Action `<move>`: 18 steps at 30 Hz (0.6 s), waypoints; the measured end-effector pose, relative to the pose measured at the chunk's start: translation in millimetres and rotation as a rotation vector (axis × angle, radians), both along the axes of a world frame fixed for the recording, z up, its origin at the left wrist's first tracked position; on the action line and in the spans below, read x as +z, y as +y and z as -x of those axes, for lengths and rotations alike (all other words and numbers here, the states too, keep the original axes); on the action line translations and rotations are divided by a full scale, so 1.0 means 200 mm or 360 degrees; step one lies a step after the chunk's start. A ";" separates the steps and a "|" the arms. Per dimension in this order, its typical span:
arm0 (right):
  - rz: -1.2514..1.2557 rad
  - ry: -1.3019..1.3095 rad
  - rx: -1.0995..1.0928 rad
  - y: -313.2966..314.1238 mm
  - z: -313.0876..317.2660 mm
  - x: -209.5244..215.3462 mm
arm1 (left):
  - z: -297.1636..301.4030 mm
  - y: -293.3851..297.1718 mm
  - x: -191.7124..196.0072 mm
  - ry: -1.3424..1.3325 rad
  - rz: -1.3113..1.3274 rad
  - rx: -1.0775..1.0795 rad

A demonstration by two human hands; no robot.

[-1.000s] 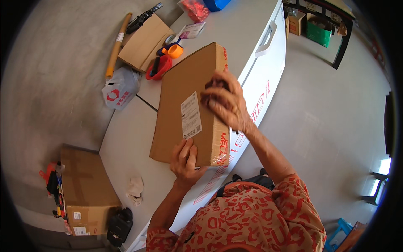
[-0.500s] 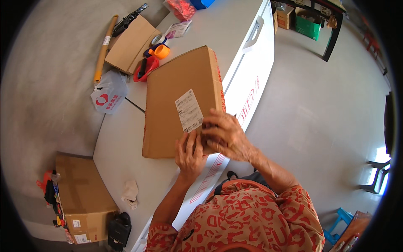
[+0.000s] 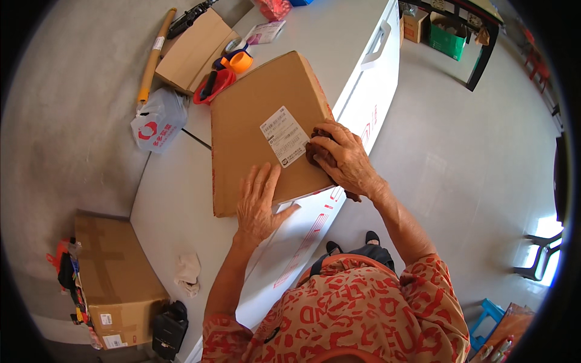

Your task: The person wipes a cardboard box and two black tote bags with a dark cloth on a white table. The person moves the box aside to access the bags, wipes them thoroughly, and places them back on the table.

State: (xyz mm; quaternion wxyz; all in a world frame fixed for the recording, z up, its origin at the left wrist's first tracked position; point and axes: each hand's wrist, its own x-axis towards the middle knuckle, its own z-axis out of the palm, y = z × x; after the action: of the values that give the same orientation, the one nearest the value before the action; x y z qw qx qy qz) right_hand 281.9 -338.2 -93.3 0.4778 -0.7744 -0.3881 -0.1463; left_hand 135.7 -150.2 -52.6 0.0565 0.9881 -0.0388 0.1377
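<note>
**A:** And here we are at the flat brown carton (image 3: pixel 248 151), set over the top of the long white unit (image 3: pixel 172 187), right by its front edge! Does it lie flat?

**B:** Can't tell from this view. The near right corner covers part of that front edge. A white label (image 3: pixel 284 137) faces up, between the two hands.

**A:** The left hand (image 3: pixel 257 206)?

**B:** Wide open! Fingers stretched forward and slightly apart on the carton's near side, thumb stuck out to the right, palm down, gripping nothing.

**A:** Over to the right hand (image 3: pixel 344 154), then!

**B:** Bent fingers, closed around a dark brown crumpled cloth (image 3: pixel 316 150), up against the carton's right side, just beside the label. A scrap of brown pokes out below the wrist.

**A:** And around the carton?

**B:** Just past its far left corner sits a red container (image 3: pixel 223 80) with a black handle (image 3: pixel 209 85) in it, and near that an orange roll (image 3: pixel 241 62). A printed plastic bag (image 3: pixel 160 121) slumps to the left. Down toward the person, well apart from the carton, a pale rag (image 3: pixel 188 269) lies on the white top.
</note>
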 end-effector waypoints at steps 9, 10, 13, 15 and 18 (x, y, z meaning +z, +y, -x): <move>0.0368 -0.0532 -0.0387 0.20 0.31 0.05 | 0.01 0.05 -0.14 -0.0012 -0.0078 0.0044; 0.0302 -0.0530 -0.0339 0.24 0.36 0.05 | 0.01 0.05 -0.13 -0.0014 -0.0081 0.0051; 0.0050 -0.0557 -0.0261 0.36 0.48 0.01 | 0.01 0.13 -0.19 -0.0174 -0.0098 -0.0052; 0.0030 -0.0699 -0.0282 0.37 0.51 -0.08 | 0.00 0.13 -0.16 -0.0084 -0.0022 -0.0086; 0.0061 -0.0885 -0.0482 0.27 0.43 -0.14 | 0.04 0.21 -0.03 0.0137 0.0512 -0.0163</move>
State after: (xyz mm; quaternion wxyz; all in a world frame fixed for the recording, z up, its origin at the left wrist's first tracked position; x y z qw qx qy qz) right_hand 195.2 -284.0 -122.1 0.3114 -0.7627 -0.3867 -0.4146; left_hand 128.2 -108.4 -58.6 0.2224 0.9681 -0.0640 0.0965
